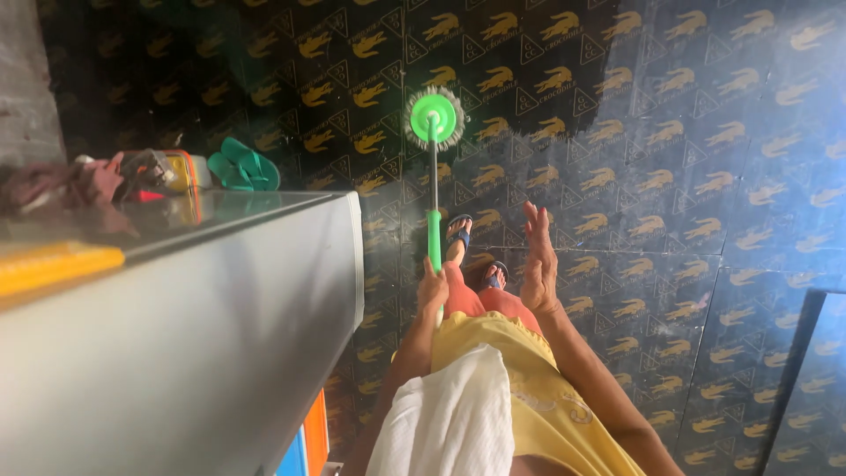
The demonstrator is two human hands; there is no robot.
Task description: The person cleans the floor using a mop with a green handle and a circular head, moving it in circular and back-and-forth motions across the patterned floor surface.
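A: How far has the mopping got?

B: Judging by the sheen, part of it is done. The floor (pixel 670 203) beyond the mop (pixel 434 118) and off to its right looks wet and glossy, while the stretch nearer the feet looks duller, so I'd say that part is left. It is hard to be sure, since the patterned covering reflects light unevenly.

A: Where is the mop itself?

B: Its round green head with grey fringe is flat on the floor, straight ahead of the feet, pole running back to the person. The left hand (pixel 432 289) has its fingers clamped round the pole's lower end, just below the green grip. The right hand (pixel 538 264) is beside the pole, not touching it, fingers apart and stretched out flat.

A: Anything in the way?

B: A steel worktop (pixel 220 300) stands close on the left of the mop, with cloths and small items on top. Green sandals (pixel 243 167) lie on the floor left of the mop head, past the worktop's far end; they sit on ground that looks unmopped.
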